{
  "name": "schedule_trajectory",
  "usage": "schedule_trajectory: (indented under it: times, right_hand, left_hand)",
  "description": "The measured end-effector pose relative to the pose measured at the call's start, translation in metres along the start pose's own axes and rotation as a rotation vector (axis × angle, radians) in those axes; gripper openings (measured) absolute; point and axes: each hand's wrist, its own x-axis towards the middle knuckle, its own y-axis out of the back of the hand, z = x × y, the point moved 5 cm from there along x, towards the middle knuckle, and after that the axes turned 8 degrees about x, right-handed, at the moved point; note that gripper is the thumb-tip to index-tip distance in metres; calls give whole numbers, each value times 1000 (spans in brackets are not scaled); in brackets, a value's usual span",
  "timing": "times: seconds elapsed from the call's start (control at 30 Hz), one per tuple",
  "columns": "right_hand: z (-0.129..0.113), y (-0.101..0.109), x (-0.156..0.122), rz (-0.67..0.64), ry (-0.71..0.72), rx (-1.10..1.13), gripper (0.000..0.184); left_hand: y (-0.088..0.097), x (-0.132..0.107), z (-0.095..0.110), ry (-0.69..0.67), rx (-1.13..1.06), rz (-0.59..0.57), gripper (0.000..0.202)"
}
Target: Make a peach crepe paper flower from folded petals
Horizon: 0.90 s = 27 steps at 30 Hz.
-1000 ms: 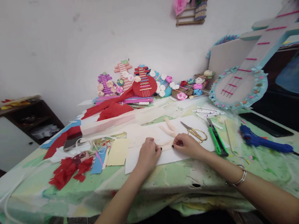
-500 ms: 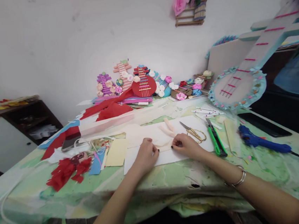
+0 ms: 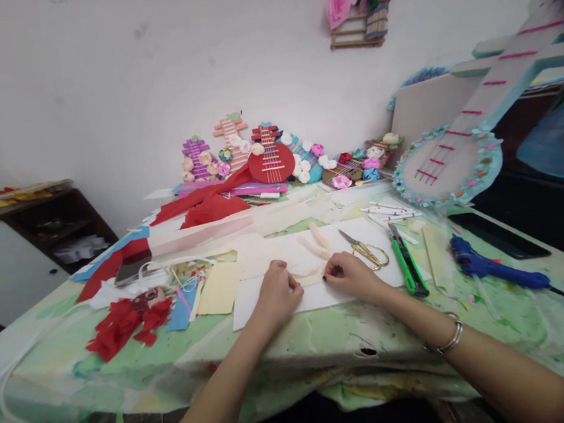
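Note:
A narrow cream strip of crepe paper stretches between my two hands, low over a white sheet. My left hand pinches its left end with curled fingers; the fingertips are partly hidden. On the other end, the thumb and forefinger of my right hand are closed. Just beyond lie short peach paper strips and a wider cream crepe piece. Gold-handled scissors rest by my right hand, with a green utility knife farther right.
At the right are a blue glue gun, a black phone and a large white paper lute. Small decorated lutes lean on the wall. Red crepe paper, yellow paper and a white cable lie left.
My left hand has turned slightly, its thumb and fingers shifting a little at the strip. My right hand stays nearly still.

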Motion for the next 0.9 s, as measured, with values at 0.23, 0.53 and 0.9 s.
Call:
schedule_trajectory:
  times: [0.23, 0.53, 0.9]
  right_hand:
    - [-5, 2, -1, 11, 64, 18, 6]
    - [-9, 1, -4, 3, 175, 59, 19]
    - [-35, -2, -30, -37, 530, -182, 22]
  left_hand:
    - [-2, 1, 1, -27, 31, -22, 14]
    - [2, -9, 5, -133, 21, 93, 17]
    - [7, -42, 33, -318, 428, -6, 30]
